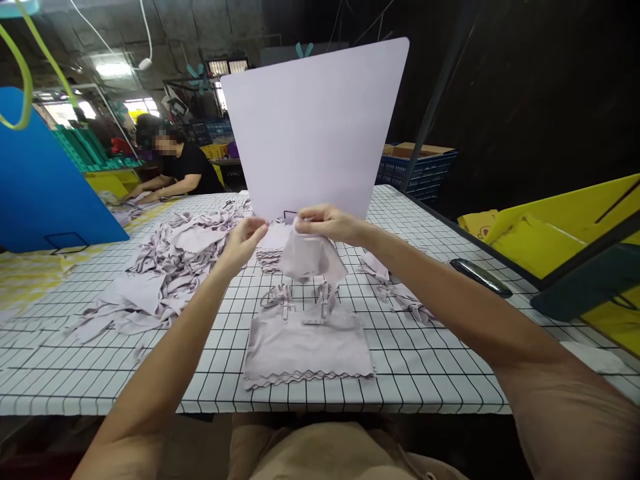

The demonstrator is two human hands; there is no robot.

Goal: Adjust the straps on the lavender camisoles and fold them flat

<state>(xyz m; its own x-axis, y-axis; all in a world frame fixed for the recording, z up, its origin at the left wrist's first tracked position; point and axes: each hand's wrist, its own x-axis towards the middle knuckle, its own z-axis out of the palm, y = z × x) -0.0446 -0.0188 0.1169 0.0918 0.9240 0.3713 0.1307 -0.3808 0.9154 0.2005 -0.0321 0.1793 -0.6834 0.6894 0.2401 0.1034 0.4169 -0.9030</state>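
My right hand [330,223] pinches the top of a pale lilac fabric piece [311,257], which hangs in loose folds over the table. To its left, my left hand [244,243] is raised with thumb and fingertips brought together; whatever is between them, if anything, is too small to make out. Below both hands lies a pale lilac strappy top [307,347], flat, its wavy hem toward me and its straps bunched at the far side. Behind the hanging piece, partly hidden by it, is a stack of lilac cut pieces [271,252].
A tangled lilac fabric heap [175,260] covers the left of the checked table [440,367]. Several scraps [400,297] and a dark glossy case [481,277] lie right. A white board [320,133] stands ahead, a blue board [45,180] left. A co-worker [185,167] sits beyond.
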